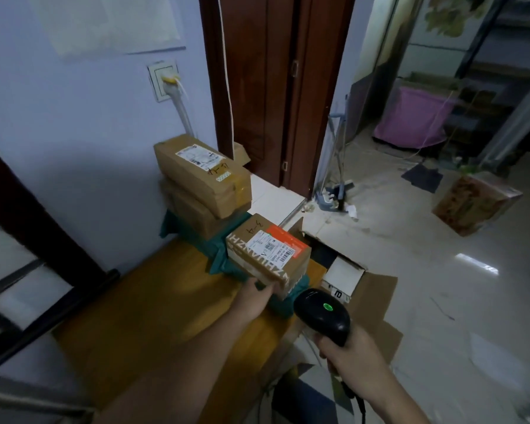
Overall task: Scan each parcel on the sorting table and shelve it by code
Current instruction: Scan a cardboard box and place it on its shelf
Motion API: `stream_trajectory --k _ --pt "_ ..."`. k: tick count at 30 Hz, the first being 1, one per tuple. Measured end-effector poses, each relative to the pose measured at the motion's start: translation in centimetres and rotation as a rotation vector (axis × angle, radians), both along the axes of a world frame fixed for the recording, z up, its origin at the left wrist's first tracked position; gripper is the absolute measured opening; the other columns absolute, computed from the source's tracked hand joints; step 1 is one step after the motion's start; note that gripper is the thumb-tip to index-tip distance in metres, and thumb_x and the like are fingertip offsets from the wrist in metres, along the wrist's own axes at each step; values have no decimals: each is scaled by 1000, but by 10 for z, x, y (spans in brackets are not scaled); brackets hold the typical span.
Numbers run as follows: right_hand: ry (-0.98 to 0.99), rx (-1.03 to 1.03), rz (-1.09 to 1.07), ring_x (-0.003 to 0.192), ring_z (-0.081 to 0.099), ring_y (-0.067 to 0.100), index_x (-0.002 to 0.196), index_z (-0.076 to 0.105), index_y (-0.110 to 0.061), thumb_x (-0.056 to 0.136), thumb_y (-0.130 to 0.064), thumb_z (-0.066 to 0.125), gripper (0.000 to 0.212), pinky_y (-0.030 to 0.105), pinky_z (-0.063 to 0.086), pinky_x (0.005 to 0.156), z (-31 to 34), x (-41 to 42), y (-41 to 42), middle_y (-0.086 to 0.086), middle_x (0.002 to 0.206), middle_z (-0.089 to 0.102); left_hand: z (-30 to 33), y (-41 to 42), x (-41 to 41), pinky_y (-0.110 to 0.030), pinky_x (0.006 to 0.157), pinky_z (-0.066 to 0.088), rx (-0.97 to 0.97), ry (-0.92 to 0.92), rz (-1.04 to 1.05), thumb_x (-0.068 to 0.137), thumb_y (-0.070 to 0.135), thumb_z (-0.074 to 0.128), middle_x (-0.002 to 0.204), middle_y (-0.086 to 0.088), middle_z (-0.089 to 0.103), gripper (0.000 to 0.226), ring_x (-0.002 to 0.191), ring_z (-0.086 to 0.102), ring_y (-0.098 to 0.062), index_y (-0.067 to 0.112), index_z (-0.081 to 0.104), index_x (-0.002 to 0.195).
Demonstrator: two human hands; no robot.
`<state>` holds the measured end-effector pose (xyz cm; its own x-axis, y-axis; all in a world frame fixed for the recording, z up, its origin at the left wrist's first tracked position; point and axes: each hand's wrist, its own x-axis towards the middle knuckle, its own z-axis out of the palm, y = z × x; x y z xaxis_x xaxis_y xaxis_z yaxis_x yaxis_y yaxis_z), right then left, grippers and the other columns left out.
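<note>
A small parcel [268,255] was steadied on the surface [153,301] by the left hand [254,296]; a scanner [323,315] was gripped in the right hand [354,354]. The barcode label should be kept facing the scanner.

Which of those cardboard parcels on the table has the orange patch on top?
The small parcel nearest the person, held by the left hand. The long parcel stacked by the wall is plain brown with only a white label.

Brown parcel [268,255] with orange patch, black scanner [322,315] with green light, teal bag [218,249], yellow table [153,301]
</note>
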<state>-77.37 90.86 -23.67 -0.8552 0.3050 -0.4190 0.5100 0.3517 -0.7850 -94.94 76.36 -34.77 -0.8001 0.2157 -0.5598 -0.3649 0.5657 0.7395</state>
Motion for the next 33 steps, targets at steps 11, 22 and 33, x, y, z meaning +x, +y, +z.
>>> stream_trajectory --k 11,22,33 --pt "-99 16 -46 49 61 10 82 68 -13 86 -20 70 8 20 45 50 -23 -52 34 7 59 67 -38 41 -56 -53 105 49 153 -351 287 59 94 66 146 -10 52 123 131 53 -35 23 38 156" --pt "-145 24 -39 48 54 16 75 65 1 88 -22 67 27 27 42 54 -41 -80 34 9 54 58 -53 31 -48 -35 74 58 384 -423 503 84 48 83 115 -5 69 80 100 70 -23 18 40 144" --pt "-82 143 35 52 61 14 73 66 -12 87 -23 68 18 23 45 50 -45 -100 19 13 65 68 -63 19 -42 -42 77 66 435 -419 499 81 43 86 119 -7 70 76 106 72 -26 18 45 140"
